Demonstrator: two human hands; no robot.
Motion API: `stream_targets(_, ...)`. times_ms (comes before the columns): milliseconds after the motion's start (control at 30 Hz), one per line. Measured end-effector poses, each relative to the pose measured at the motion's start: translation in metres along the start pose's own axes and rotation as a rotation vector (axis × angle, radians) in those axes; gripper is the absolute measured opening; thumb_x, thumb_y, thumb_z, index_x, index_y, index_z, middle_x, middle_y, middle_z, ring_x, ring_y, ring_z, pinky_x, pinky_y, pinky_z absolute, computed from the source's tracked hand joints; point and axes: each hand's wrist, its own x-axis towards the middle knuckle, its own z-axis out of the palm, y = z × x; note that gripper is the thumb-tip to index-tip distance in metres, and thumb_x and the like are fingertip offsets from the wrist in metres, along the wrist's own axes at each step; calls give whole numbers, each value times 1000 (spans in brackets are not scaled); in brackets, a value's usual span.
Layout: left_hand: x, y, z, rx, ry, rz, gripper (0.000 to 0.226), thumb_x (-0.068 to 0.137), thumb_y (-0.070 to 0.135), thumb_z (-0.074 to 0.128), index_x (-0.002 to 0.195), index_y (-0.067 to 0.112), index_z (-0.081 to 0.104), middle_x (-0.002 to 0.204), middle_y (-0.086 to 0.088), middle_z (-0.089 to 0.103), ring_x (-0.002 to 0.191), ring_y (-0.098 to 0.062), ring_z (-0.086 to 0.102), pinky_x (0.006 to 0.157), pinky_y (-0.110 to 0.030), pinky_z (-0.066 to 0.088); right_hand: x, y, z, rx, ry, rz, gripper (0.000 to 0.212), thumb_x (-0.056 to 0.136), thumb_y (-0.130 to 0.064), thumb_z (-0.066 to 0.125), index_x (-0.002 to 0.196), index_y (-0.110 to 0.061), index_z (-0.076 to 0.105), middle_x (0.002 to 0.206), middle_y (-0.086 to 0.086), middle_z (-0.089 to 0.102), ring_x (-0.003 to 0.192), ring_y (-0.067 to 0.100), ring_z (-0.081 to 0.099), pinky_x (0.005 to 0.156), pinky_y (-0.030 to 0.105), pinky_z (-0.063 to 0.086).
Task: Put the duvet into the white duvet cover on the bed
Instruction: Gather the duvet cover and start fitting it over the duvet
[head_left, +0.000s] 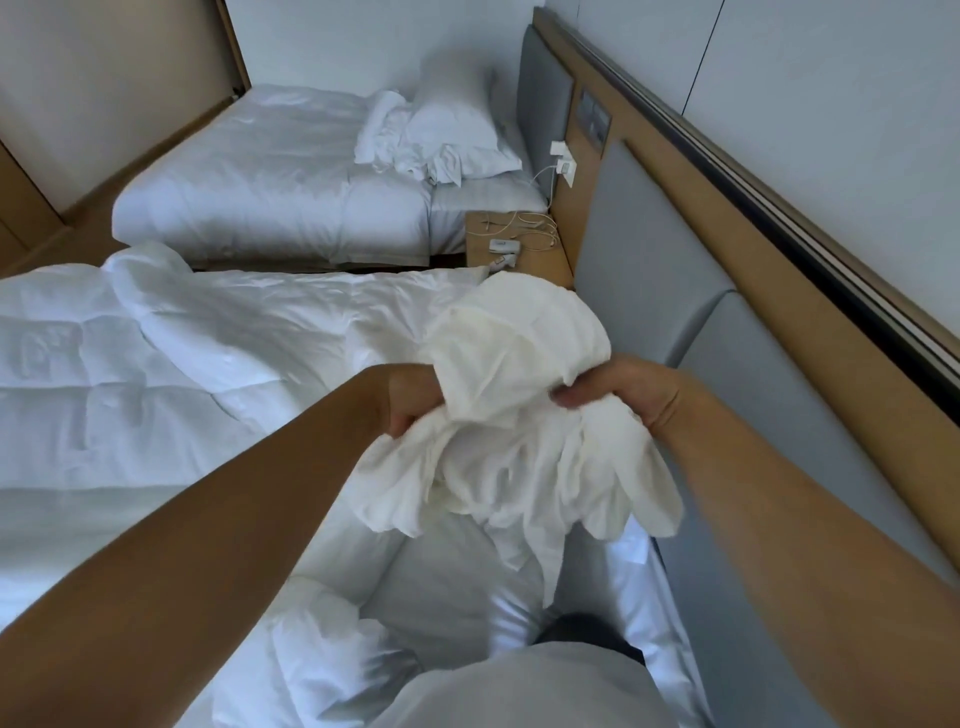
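Observation:
A bunched white duvet cover (514, 415) hangs in the air above the near bed, close to the grey headboard. My left hand (410, 400) grips its left side, fingers curled into the cloth. My right hand (623, 395) grips its right side, thumb on top. Folds of the cover droop below both hands. The quilted white duvet (182, 374) lies spread and rumpled over the near bed, reaching to the left edge of the view.
A padded grey headboard (727, 415) runs along the right. A wooden nightstand (540, 260) with cables and small devices stands between the beds. The far bed (270, 197) carries a pillow (457, 130) and crumpled linen.

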Motion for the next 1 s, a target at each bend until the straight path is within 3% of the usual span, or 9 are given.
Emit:
stream_targets(133,2,-8,15,-67,-396,6,30,76,-3,65,76,21,84,85,3,78,81,-9,75,72,-25,60,7,-1,-5,58,95,-79,32,59,-2,54,63,-19,81,70,2,75,64,14,74,56,23,57)
stream_targets(267,1,-13,8,-58,-399,61,36,56,6,81,88,22,82,87,5,79,83,-10,75,70,-25,60,8,-2,-5,103,92,-28,31,62,-4,54,67,-18,82,73,4,76,65,17,74,57,26,58)
stream_targets(333,1,-8,-5,-174,-362,119,48,51,20,82,98,20,77,91,1,79,84,-13,76,70,-27,60,3,-3,-3,86,49,40,23,61,-7,73,80,-16,83,86,8,77,76,22,75,66,33,61)
stream_targets(433,-3,12,-24,-341,-303,318,14,71,24,83,84,19,83,87,1,79,81,-10,75,69,-24,59,-4,5,8,91,-7,188,58,36,-19,99,92,-16,83,103,12,76,90,30,74,75,41,61)
stream_targets(600,-5,36,-17,-240,-152,304,67,108,9,27,63,16,77,62,3,73,56,-7,70,52,-19,55,-4,8,34,-74,-9,192,28,55,-9,83,82,-17,82,83,6,77,74,20,75,63,33,61)
stream_targets(667,-9,36,-14,-213,-153,258,59,108,16,28,72,18,75,62,3,73,57,-8,70,51,-18,54,-5,5,27,-164,-43,205,28,61,-5,80,84,-18,83,94,10,77,84,24,75,75,40,62)
stream_targets(767,-15,30,-11,-106,-246,121,49,92,20,48,53,20,78,64,2,74,60,-12,72,52,-21,55,-7,-2,7,-118,-25,148,42,56,-1,84,95,-15,82,109,16,75,95,31,73,80,45,61)
stream_targets(900,-13,7,4,136,-335,-42,45,97,-7,49,69,15,77,65,5,74,60,-5,72,55,-20,57,-5,-12,-3,-59,100,-7,32,57,2,70,68,-26,82,76,-2,77,72,9,75,61,22,58)
stream_targets(1000,-14,3,12,72,-413,57,38,75,-11,72,76,25,83,83,8,78,80,-7,75,68,-21,59,2,-14,-3,80,231,-56,54,75,10,60,41,-30,71,51,-12,67,52,-5,65,52,10,50)
